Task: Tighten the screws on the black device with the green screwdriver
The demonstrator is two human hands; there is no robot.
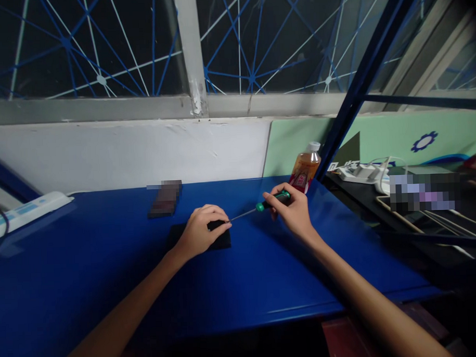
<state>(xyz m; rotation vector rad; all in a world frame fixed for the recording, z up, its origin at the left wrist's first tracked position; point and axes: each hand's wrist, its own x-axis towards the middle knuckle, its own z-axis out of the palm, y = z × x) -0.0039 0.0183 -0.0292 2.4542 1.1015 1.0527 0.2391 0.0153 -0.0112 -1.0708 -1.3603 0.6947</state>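
My right hand (291, 210) is closed round the green and black handle of a screwdriver (275, 200), its thin shaft pointing left and slightly down. The shaft's tip reaches the fingertips of my left hand (203, 229). That hand is curled over a dark object (216, 224), with thumb and fingers close together at its right end. Beneath it, a flat black rectangular thing (221, 241) lies on the blue table (241, 282). My left hand covers much of both dark things, so I cannot tell their kind or where the tip rests.
A blurred-out dark rectangular object (165, 199) lies behind my left hand. Beyond my right hand stands a drink bottle (306, 168). A white power strip (32, 213) is at the left; another (363, 173) sits with cables on the right-hand black surface. A blue post (352, 101) rises at the right.
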